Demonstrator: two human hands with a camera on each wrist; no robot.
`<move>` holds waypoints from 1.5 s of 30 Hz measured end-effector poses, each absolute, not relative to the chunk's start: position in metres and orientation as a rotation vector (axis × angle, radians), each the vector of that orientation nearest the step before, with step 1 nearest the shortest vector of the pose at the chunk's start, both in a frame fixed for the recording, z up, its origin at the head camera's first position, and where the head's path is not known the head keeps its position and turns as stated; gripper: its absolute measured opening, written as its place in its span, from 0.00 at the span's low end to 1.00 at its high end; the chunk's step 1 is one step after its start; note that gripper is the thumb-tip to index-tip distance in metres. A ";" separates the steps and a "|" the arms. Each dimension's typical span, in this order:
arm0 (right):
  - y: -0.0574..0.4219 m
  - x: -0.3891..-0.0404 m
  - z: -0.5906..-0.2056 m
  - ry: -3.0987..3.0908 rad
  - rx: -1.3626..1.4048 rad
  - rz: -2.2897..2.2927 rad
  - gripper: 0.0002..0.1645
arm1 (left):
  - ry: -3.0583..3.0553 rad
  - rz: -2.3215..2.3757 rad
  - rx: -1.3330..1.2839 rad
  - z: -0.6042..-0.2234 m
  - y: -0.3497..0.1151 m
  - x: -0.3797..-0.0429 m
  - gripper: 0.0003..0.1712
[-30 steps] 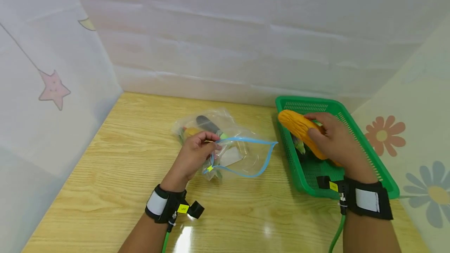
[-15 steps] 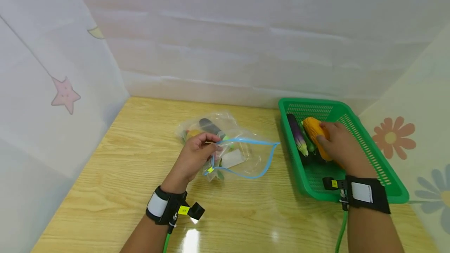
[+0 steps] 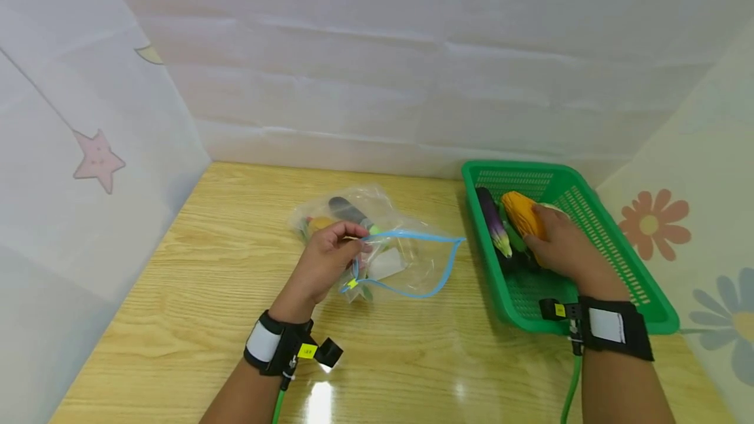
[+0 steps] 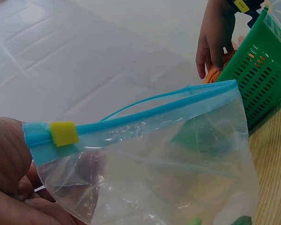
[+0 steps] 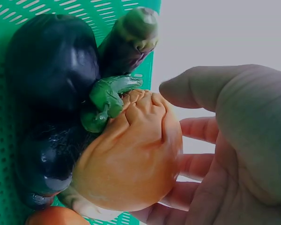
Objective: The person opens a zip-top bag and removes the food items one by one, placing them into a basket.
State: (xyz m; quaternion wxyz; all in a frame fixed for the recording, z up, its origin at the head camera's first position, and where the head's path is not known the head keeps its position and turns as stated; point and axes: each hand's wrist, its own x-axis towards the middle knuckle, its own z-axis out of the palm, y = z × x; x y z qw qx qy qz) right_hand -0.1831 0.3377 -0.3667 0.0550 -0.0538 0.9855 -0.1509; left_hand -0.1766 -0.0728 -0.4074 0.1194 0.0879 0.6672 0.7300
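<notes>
A clear zip bag with a blue rim and a yellow slider lies on the table, its mouth spread. My left hand pinches the rim near the slider end. Through the plastic I see a dark vegetable, a yellow one and a white piece. Inside the green basket, my right hand holds a wrinkled orange squash, thumb on the near side and fingers on the far side. In the right wrist view, the squash sits against dark vegetables, and the thumb tip is at its edge.
Left of the squash in the basket lie a purple eggplant and a green vegetable. The wooden table meets pale fabric walls behind and at both sides.
My right hand has lowered the orange squash from above the rim into the basket, uncovering the purple eggplant to the left. The left hand stays on the zip bag.
</notes>
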 end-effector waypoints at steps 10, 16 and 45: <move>0.336 -0.176 -0.361 2.984 -0.144 -0.507 0.41 | 1.914 2.128 0.313 -0.407 -0.069 -0.172 0.10; 0.330 -0.170 -0.348 3.003 -0.153 -0.495 0.40 | 1.886 2.180 0.332 -0.406 -0.063 -0.170 0.09; 0.138 -0.186 -0.401 2.685 -0.778 -0.532 0.14 | 1.854 2.144 0.468 -0.395 -0.050 -0.158 0.10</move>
